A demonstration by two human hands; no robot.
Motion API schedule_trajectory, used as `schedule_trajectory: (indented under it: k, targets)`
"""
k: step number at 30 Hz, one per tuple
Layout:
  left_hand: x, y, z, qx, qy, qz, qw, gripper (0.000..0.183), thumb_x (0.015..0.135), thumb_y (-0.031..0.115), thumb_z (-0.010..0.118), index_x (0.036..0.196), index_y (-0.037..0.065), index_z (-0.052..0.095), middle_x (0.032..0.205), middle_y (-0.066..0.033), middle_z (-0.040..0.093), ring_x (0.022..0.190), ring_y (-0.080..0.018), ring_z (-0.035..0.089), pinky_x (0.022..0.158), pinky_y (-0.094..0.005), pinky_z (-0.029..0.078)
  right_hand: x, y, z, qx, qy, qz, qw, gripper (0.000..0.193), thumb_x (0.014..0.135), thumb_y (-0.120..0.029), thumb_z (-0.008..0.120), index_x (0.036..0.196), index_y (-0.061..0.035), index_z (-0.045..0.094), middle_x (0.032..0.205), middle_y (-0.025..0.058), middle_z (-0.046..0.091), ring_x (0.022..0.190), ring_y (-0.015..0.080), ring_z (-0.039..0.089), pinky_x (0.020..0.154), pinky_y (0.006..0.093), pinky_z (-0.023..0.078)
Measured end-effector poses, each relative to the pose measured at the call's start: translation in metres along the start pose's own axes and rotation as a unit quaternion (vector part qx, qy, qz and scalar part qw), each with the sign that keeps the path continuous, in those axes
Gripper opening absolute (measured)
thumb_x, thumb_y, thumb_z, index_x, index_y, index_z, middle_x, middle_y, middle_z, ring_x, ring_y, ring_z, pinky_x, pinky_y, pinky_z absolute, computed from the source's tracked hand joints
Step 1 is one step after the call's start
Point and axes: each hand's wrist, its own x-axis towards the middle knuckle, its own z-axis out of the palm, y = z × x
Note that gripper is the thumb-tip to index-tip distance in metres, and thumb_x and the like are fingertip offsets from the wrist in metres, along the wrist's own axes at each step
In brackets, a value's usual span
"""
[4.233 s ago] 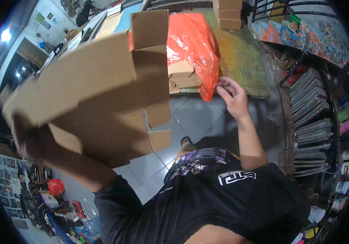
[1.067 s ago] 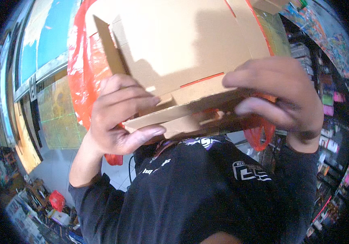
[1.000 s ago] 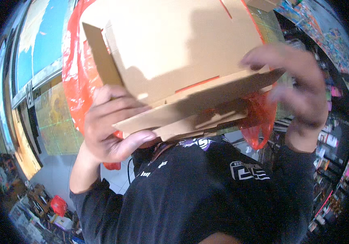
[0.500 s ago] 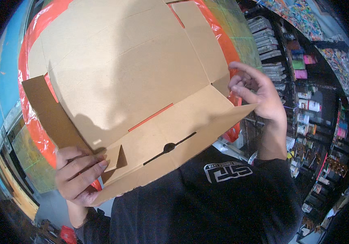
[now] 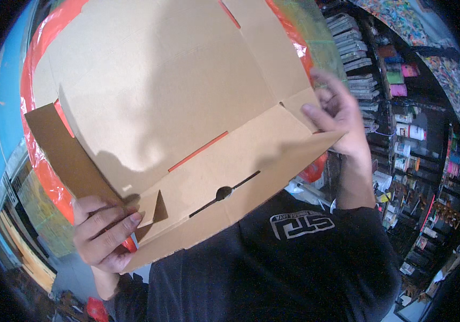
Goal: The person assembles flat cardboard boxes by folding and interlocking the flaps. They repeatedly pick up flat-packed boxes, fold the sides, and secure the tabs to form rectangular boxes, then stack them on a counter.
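A partly folded brown cardboard box [image 5: 197, 102] spreads out in front of me, its near wall raised and slotted around a round hole. At its near left corner, my left hand [image 5: 104, 233] is closed on the cardboard, fingers over a small folded tab [image 5: 148, 208] and thumb underneath. A darker side flap [image 5: 66, 147] stands up beyond that hand. By the near right corner, my right hand [image 5: 337, 110] has its thumb across a small end flap [image 5: 299, 104]. Its other fingers are apart, slightly curled and somewhat blurred, beside the flap's edge.
Shiny orange-red plastic [image 5: 39, 161] lies under the cardboard and shows around its edges and through slits. To the right are stacked grey bars [image 5: 350, 43] and dark shelves with pots, including a white one [image 5: 409, 131]. A blue surface [image 5: 10, 80] is at the left.
The small end flap at the near right has swung outward, with my right thumb now over it. The far right part of the cardboard has shifted slightly right. My left hand keeps its grip.
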Motion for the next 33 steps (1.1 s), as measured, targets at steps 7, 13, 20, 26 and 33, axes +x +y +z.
schedule_trajectory:
  k: [7, 13, 20, 26, 33]
  targets:
    - [0.004, 0.003, 0.003, -0.015, 0.015, -0.002, 1.0, 0.031, 0.066, 0.034, 0.077, 0.083, 0.009, 0.073, 0.072, -0.0054, 0.068, 0.071, -0.0218, 0.052, 0.064, -0.0307, 0.043, 0.02, -0.011, -0.027, 0.048, -0.032, -0.176, 0.983, 0.086, 0.07, -0.057, 0.067, 0.117, 0.0132, 0.049, 0.113, 0.0165, 0.057, 0.106, 0.0208, 0.056, 0.095, 0.0331, 0.041]
    - [0.0, 0.01, -0.002, -0.028, 0.001, -0.028, 0.999, 0.027, 0.064, 0.027, 0.078, 0.083, 0.01, 0.073, 0.068, -0.0032, 0.065, 0.07, -0.0206, 0.052, 0.062, -0.0307, 0.044, 0.036, 0.022, -0.063, -0.053, -0.085, -0.258, 0.961, 0.044, 0.077, -0.029, 0.072, 0.103, 0.0037, 0.058, 0.097, 0.0114, 0.062, 0.087, 0.0199, 0.063, 0.076, 0.0307, 0.05]
    - [-0.002, 0.006, 0.002, -0.072, 0.007, -0.036, 0.997, 0.024, 0.066, 0.026, 0.076, 0.086, 0.014, 0.075, 0.071, -0.0042, 0.067, 0.071, -0.0207, 0.054, 0.063, -0.0309, 0.044, 0.045, -0.002, -0.035, 0.282, -0.049, -0.096, 0.954, 0.021, 0.092, -0.026, 0.057, 0.098, -0.0054, 0.058, 0.096, 0.0105, 0.063, 0.08, 0.0182, 0.064, 0.068, 0.0307, 0.053]
    - [0.005, 0.005, 0.005, -0.053, -0.022, -0.014, 0.998, 0.02, 0.069, 0.02, 0.072, 0.087, 0.01, 0.073, 0.079, -0.0066, 0.069, 0.07, -0.0228, 0.056, 0.065, -0.0318, 0.045, 0.05, 0.02, -0.034, 0.249, -0.005, -0.212, 0.945, 0.021, 0.094, -0.021, 0.054, 0.108, -0.0065, 0.06, 0.116, 0.0162, 0.053, 0.1, 0.0262, 0.057, 0.089, 0.0339, 0.047]
    - [0.023, 0.023, 0.008, 0.008, 0.053, -0.067, 0.996, 0.016, 0.067, 0.003, 0.071, 0.082, 0.0, 0.067, 0.077, -0.0093, 0.067, 0.073, -0.0274, 0.06, 0.067, -0.0344, 0.044, 0.038, -0.006, -0.01, -0.131, -0.048, -0.436, 0.889, 0.017, 0.068, 0.001, 0.072, 0.085, -0.0025, 0.07, 0.116, 0.0141, 0.047, 0.112, 0.0257, 0.048, 0.096, 0.0369, 0.04]
